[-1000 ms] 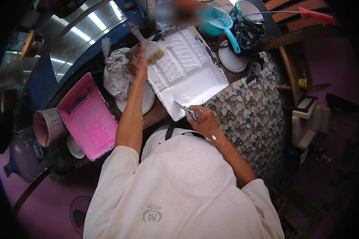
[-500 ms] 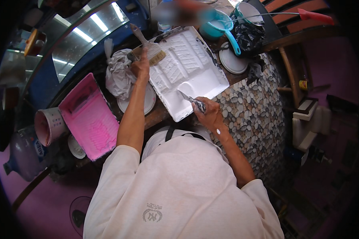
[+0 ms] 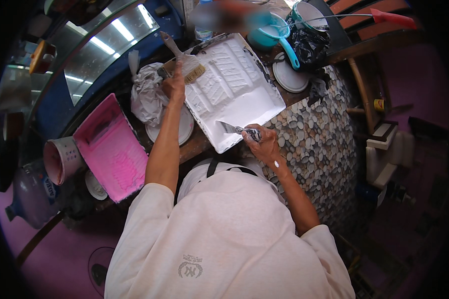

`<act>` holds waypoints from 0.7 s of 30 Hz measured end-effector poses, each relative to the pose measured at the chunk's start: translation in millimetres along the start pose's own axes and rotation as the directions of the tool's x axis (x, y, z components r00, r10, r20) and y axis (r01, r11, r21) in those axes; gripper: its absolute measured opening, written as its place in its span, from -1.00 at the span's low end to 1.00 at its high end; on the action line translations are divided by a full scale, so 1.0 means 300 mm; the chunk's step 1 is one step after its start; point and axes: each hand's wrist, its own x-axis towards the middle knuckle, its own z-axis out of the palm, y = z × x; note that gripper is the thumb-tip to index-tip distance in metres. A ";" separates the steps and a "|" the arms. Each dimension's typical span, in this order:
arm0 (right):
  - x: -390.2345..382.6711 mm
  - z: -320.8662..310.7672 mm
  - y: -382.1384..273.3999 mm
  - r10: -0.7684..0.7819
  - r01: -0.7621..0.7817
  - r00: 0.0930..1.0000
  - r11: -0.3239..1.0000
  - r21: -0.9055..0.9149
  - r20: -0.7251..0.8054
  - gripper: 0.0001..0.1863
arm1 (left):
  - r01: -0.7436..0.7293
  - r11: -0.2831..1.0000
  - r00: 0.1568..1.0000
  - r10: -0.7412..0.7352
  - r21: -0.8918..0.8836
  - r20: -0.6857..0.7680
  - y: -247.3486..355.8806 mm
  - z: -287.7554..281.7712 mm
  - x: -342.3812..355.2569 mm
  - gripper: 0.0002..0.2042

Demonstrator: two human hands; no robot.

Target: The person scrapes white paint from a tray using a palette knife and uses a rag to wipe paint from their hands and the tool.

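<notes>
Right hand (image 3: 264, 144) is gripping a scraper (image 3: 233, 129), scraping the white paint tray (image 3: 244, 94). Left hand (image 3: 173, 85), fingers curled, is steadying the tray edge beside a paintbrush (image 3: 184, 62). Next move likely needs a firm, flat blade pass.

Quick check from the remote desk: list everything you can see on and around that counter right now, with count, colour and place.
paint tray: 1, white, centre of the counter
paintbrush: 1, pale bristles, at the white tray's left edge
scraper: 1, metal blade, over the white tray's near corner
pink tray: 1, pink, left, tilted
crumpled plastic: 1, whitish, between the two trays
bucket: 1, pale with pink inside, on its side left of the pink tray
scoop: 1, teal, far end
round lid: 1, white, right of the white tray
counter: 1, pebble-patterned front
left hand: holds the paintbrush
right hand: holds the scraper
</notes>
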 end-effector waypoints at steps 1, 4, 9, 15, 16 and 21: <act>0.003 -0.004 0.003 -0.002 0.002 1.000 1.000 0.003 0.004 -0.79 | 0.014 1.000 1.000 -0.014 0.006 0.000 -0.008 -0.002 0.009 -0.04; 0.018 -0.046 0.027 0.066 -0.071 0.997 0.992 -0.102 -0.050 -0.78 | 0.043 0.996 0.999 -0.043 0.075 -0.004 -0.012 0.006 0.024 -0.03; 0.033 -0.080 0.075 -0.168 0.118 0.976 0.943 -0.311 -0.140 -0.76 | 0.026 0.998 0.999 -0.028 0.052 0.021 -0.018 0.007 0.029 -0.02; -0.037 0.017 -0.019 -0.149 0.175 0.984 0.926 -0.335 0.102 -0.72 | 0.015 1.000 0.999 -0.016 0.015 0.048 -0.022 0.006 0.024 -0.03; -0.033 0.014 -0.027 -0.153 0.170 0.985 0.949 -0.265 0.083 -0.75 | 0.015 1.000 0.999 -0.015 0.007 0.051 -0.023 0.003 0.026 -0.04; 0.030 -0.053 0.048 -0.163 0.114 0.977 0.943 -0.312 -0.135 -0.76 | 0.029 0.999 0.999 -0.031 0.039 0.044 -0.010 0.000 0.019 -0.05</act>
